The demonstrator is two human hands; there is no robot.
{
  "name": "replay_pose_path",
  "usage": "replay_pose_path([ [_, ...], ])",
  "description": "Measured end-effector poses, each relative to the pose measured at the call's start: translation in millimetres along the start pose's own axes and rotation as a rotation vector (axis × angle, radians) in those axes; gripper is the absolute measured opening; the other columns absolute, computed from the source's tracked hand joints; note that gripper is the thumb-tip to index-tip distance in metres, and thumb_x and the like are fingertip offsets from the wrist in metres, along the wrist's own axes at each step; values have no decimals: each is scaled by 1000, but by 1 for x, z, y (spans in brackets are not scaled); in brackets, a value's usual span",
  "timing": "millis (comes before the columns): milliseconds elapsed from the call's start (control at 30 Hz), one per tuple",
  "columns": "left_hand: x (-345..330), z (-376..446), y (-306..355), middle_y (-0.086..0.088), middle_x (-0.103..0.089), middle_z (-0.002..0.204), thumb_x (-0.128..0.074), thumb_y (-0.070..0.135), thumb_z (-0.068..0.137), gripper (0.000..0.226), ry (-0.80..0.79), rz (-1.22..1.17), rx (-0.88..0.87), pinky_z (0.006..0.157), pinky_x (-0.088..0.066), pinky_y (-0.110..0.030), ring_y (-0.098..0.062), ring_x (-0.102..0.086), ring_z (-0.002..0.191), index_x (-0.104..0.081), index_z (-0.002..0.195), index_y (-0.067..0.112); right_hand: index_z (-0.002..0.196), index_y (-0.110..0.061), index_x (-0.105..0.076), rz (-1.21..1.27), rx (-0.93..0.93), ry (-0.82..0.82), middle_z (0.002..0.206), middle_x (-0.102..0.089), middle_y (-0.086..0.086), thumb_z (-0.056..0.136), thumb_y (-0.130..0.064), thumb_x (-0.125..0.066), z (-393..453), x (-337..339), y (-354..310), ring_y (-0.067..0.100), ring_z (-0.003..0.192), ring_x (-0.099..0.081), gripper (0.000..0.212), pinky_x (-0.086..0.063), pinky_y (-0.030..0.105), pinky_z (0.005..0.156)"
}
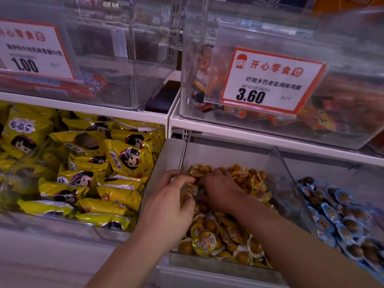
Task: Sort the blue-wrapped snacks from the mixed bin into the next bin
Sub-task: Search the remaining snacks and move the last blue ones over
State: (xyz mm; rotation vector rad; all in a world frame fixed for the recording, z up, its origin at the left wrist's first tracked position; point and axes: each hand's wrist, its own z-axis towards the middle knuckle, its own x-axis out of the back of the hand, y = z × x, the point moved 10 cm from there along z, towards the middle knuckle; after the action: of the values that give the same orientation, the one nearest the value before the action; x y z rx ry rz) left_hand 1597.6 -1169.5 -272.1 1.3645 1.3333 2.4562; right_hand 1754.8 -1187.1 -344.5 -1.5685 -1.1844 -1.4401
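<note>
The clear middle bin (207, 263) holds a pile of small round snacks in yellow wrappers (207, 242). Both my hands are inside it near the back. My left hand (172, 198) sits against the bin's left wall, its fingers and thumb curled round a yellow-wrapped snack (187, 193). My right hand (220, 190) lies palm down on the pile with its fingertips buried among the wrappers. A faint bluish wrapper edge (200, 196) shows between the hands. The neighbouring bin on the right holds many blue-wrapped snacks (332, 217).
A bin of large yellow snack bags (87, 173) stands on the left. Above, a white shelf edge (249, 134) carries clear bins with price cards (270, 80). A clear divider wall (286, 183) separates the middle bin from the blue one.
</note>
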Motion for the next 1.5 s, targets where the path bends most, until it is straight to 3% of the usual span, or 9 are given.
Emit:
replay_pose_path([
  [167, 4, 5, 1, 25, -40, 126, -60, 29, 90, 32, 42, -16, -48, 83, -37, -14, 9, -45, 93, -60, 121, 36, 98, -29, -73, 168, -52, 112, 109, -63, 4, 86, -36, -70, -4, 17, 20, 24, 109, -55, 14, -42, 37, 100],
  [300, 11, 5, 8, 15, -42, 135, -58, 39, 91, 40, 118, 23, -103, 94, -38, -20, -5, -49, 116, -55, 131, 33, 73, -19, -73, 763, -141, 362, 79, -73, -3, 78, -23, -83, -34, 68, 47, 8, 76, -66, 11, -54, 25, 72],
  [533, 19, 5, 38, 8, -70, 109, -59, 44, 91, 25, 175, 121, -287, 108, -39, -45, -16, -59, 108, -63, 114, 34, 88, -18, -80, 1218, 56, 456, 83, -78, -4, 82, -15, -79, -94, 109, 16, 9, 78, -73, 6, -56, 20, 73],
  [633, 26, 4, 25, 7, -68, 99, -64, 36, 93, 20, 220, 2, -199, 86, -42, -29, -14, -55, 98, -63, 113, 32, 123, -31, -67, 1040, 47, 207, 117, -72, -12, 90, -39, -71, -107, 74, 14, -1, 104, -66, 34, -54, 25, 93],
  [733, 26, 4, 14, 8, -57, 120, -56, 39, 96, 25, 230, -68, -151, 80, -42, -21, -5, -53, 104, -61, 116, 25, 148, -45, -35, 371, 203, -171, 152, -39, -17, 85, -68, -58, -120, 9, -12, 3, 140, -33, 71, -29, 37, 119],
  [933, 12, 9, -8, -2, -58, 125, -56, 41, 96, 40, 214, -213, 23, 95, -50, -43, -19, -58, 113, -58, 127, 16, 155, -26, -14, 116, 282, -169, 157, -24, 6, 76, -64, -64, -82, -10, -53, 29, 144, -21, 101, -16, 56, 118],
  [1233, 12, 8, -10, 6, -62, 112, -58, 39, 96, 28, 215, -242, 46, 85, -51, -31, -9, -60, 101, -62, 119, 25, 137, -37, -43, 132, 227, -20, 128, -56, 1, 54, -72, -55, -47, 2, -39, 26, 120, -51, 91, -49, 43, 92],
  [1367, 12, 6, -11, 6, -63, 107, -60, 34, 96, 15, 187, -302, 63, 71, -41, -4, 9, -59, 94, -59, 110, 31, 133, -30, -56, 109, 105, 85, 120, -58, 6, 75, -56, -61, -8, 29, 9, 28, 114, -56, 63, -52, 37, 87],
  [1500, 12, 7, -12, 7, -62, 108, -59, 37, 96, 17, 188, -275, 69, 71, -40, -5, 2, -58, 95, -58, 112, 32, 138, -30, -56, 308, 59, 33, 122, -61, 6, 86, -46, -68, -5, 40, 27, 25, 115, -58, 56, -47, 33, 94],
])
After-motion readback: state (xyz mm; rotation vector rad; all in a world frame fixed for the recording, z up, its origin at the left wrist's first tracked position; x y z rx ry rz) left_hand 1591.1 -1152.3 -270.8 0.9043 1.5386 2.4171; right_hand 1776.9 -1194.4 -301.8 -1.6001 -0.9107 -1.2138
